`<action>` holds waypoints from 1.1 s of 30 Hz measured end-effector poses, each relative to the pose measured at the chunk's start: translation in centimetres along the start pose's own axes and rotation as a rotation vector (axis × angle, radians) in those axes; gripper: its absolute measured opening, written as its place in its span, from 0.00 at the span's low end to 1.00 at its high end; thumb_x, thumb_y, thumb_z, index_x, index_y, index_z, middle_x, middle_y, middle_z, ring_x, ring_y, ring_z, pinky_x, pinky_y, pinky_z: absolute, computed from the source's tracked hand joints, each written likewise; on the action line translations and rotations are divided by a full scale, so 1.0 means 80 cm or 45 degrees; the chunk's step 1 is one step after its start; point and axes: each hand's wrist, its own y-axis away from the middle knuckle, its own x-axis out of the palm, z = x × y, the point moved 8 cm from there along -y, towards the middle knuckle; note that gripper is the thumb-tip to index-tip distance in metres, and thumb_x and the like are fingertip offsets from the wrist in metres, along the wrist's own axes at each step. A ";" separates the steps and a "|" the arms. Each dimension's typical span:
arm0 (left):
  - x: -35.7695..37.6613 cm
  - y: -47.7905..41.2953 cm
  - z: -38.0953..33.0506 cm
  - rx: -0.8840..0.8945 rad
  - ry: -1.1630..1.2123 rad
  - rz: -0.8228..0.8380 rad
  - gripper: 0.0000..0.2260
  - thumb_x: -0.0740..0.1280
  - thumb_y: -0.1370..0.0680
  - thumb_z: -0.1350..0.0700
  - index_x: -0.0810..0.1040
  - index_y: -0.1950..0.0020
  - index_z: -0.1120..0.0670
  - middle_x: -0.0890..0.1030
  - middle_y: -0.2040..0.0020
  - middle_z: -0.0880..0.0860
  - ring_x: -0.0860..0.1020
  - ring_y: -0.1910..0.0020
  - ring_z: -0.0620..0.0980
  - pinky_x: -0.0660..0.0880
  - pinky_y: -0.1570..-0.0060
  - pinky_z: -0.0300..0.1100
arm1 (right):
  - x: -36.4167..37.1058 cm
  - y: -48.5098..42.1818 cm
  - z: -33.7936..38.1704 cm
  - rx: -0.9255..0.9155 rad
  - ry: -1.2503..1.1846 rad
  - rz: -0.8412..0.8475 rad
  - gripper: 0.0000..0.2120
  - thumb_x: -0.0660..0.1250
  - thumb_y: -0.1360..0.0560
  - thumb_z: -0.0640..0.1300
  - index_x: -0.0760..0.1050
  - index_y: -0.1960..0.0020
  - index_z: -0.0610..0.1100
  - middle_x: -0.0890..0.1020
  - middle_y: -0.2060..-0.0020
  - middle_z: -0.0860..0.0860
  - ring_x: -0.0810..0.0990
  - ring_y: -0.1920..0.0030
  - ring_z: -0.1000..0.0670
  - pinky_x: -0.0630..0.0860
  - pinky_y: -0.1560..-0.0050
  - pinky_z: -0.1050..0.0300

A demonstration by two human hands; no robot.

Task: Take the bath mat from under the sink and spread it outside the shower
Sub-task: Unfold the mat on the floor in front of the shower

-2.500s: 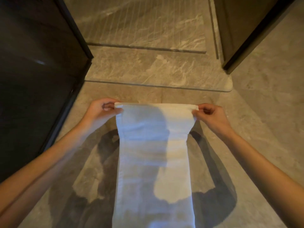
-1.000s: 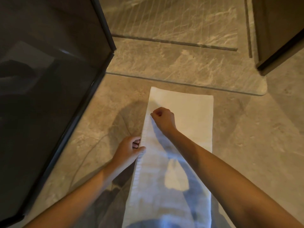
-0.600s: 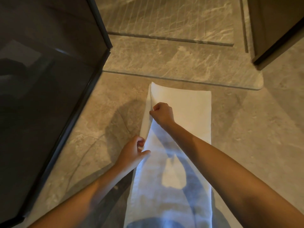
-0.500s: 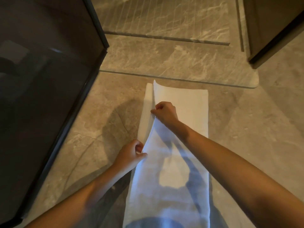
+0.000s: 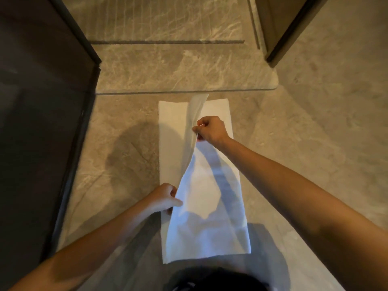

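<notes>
Unfolding the bath mat (image 5: 212, 206) on the floor (image 5: 315, 143) just before the shower sill (image 5: 184, 80).
Right hand (image 5: 212, 130) and left hand (image 5: 164, 199) each have a closed grip pinching the top layer's lifted edge; best swung left off the under layer, both grips level, then laid flat.

— What is on the floor?
— A white bath mat (image 5: 201, 206). It lies long on the stone floor (image 5: 315, 143), with its far end just beside the shower step (image 5: 178, 70).
— What are the hands doing?
— The left hand (image 5: 163, 199) pinches the top layer's edge near the middle. The right hand (image 5: 211, 130) pinches that edge farther away and lifts it up.
— What is at the side?
— A dark glass panel (image 5: 42, 122) on the left.
</notes>
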 end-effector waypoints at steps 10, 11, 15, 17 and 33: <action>0.032 0.017 -0.028 0.096 -0.072 0.158 0.03 0.71 0.28 0.62 0.79 0.59 0.61 0.80 0.64 0.55 0.82 0.66 0.49 0.81 0.61 0.44 | -0.022 -0.007 -0.002 -0.076 -0.040 0.055 0.15 0.68 0.30 0.36 0.77 0.43 0.40 0.83 0.65 0.39 0.83 0.70 0.50 0.81 0.50 0.52; 0.041 0.020 -0.039 0.106 -0.049 0.186 0.05 0.71 0.28 0.61 0.80 0.55 0.62 0.82 0.61 0.56 0.82 0.63 0.50 0.81 0.60 0.43 | -0.028 -0.008 -0.003 -0.088 -0.091 0.065 0.17 0.67 0.30 0.34 0.76 0.41 0.39 0.82 0.66 0.40 0.83 0.67 0.46 0.81 0.52 0.48; 0.072 0.035 -0.094 0.175 0.065 0.209 0.07 0.71 0.27 0.61 0.80 0.51 0.62 0.83 0.59 0.54 0.83 0.61 0.50 0.80 0.61 0.40 | -0.069 -0.007 -0.008 -0.169 -0.192 0.108 0.23 0.62 0.30 0.31 0.73 0.36 0.42 0.76 0.73 0.46 0.77 0.69 0.47 0.82 0.57 0.45; 0.085 0.041 -0.123 0.192 0.093 0.176 0.06 0.72 0.27 0.60 0.77 0.60 0.60 0.79 0.67 0.51 0.81 0.64 0.50 0.80 0.62 0.42 | -0.100 -0.008 -0.011 -0.205 -0.174 0.109 0.24 0.61 0.29 0.33 0.73 0.35 0.43 0.75 0.73 0.48 0.75 0.71 0.49 0.81 0.57 0.46; 0.298 -0.053 -0.331 0.302 -0.111 0.130 0.10 0.68 0.25 0.52 0.70 0.60 0.56 0.73 0.61 0.56 0.78 0.60 0.57 0.77 0.52 0.54 | -0.310 -0.048 -0.173 -0.236 -0.134 0.110 0.25 0.57 0.28 0.33 0.72 0.33 0.49 0.83 0.56 0.44 0.82 0.61 0.46 0.82 0.64 0.51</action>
